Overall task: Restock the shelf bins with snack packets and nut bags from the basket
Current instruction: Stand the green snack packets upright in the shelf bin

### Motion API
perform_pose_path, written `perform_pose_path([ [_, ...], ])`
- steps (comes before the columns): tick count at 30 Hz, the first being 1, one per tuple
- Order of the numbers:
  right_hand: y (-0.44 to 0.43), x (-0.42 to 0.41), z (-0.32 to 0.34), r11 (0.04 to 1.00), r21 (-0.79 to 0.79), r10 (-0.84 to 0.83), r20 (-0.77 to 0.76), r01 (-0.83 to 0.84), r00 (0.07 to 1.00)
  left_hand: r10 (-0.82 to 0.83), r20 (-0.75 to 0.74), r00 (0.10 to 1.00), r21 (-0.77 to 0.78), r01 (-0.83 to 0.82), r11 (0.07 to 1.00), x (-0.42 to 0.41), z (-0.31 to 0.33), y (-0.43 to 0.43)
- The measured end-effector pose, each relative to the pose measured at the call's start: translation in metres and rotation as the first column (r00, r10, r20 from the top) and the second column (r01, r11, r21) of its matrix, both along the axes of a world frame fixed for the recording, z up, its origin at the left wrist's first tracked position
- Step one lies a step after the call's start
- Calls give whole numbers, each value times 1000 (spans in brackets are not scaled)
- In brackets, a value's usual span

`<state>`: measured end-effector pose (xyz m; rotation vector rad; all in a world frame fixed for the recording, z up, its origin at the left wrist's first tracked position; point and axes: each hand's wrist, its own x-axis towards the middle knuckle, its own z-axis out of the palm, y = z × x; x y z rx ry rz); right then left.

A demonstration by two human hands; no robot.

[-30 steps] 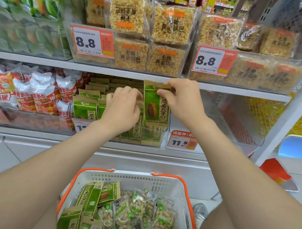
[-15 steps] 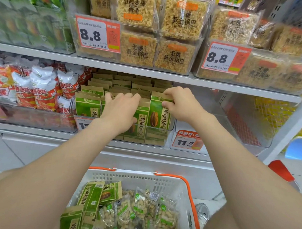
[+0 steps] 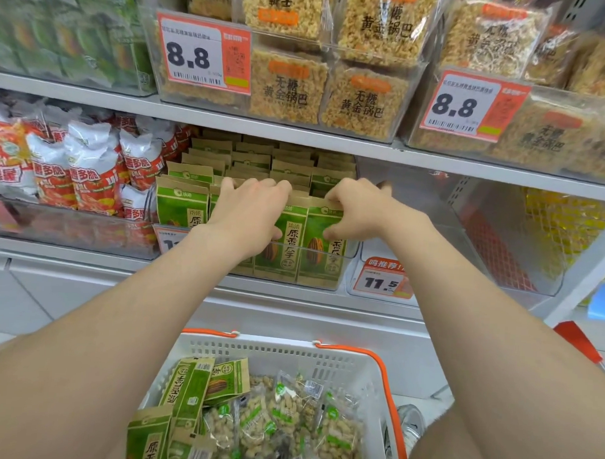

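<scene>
A clear shelf bin (image 3: 349, 255) on the middle shelf holds rows of green seed packets (image 3: 182, 208) standing upright. My right hand (image 3: 358, 210) pinches the top of the front-right packet (image 3: 322, 250), which stands inside the bin. My left hand (image 3: 250, 210) lies over the packets beside it, fingers curled over their top edges and thumb in front. Below, a white basket (image 3: 290, 347) with orange handles holds more green seed packets (image 3: 187, 390) and several clear nut bags (image 3: 288, 410).
To the right stands a clear bin (image 3: 499, 236) with an 11.5 price tag (image 3: 381, 283). Red-and-white snack bags (image 3: 90, 174) fill the bin on the left. Rice-crust packs (image 3: 289, 88) sit on the shelf above. A shoe (image 3: 409, 425) shows beside the basket.
My right hand lowered the green packet from above the bin down into the front row. My left hand stayed over the neighbouring packets. The view moved closer to the shelf.
</scene>
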<state>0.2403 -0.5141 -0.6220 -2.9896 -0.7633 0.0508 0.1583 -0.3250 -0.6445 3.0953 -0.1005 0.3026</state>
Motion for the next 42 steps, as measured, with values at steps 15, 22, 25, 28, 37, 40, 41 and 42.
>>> perform_pose_path([
  [15,10,-12,-9,995,-18,-92,155,96,984,35,63,997,26,-37,999,4,-6,0],
  [22,11,-29,-20,992,24,-127,315,125,941,-1,216,976,-98,22,995,-7,-6,0],
  [25,13,-45,-22,993,52,-118,405,106,907,-13,355,935,-94,50,994,-22,-6,0],
  [28,20,-69,-18,988,157,-75,436,6,897,8,415,910,-98,36,995,-39,-5,4],
  [37,57,-151,-61,978,121,157,125,-172,980,15,-319,948,57,4,998,-90,-64,19],
  [40,62,-173,-85,976,81,200,57,-204,978,-34,-615,788,67,95,993,-106,-99,23],
  [41,63,-180,-93,975,72,209,39,-211,977,-37,-683,729,85,130,988,-111,-113,24],
  [42,65,-186,-100,974,57,220,27,-221,975,-35,-736,676,106,167,980,-116,-126,25],
])
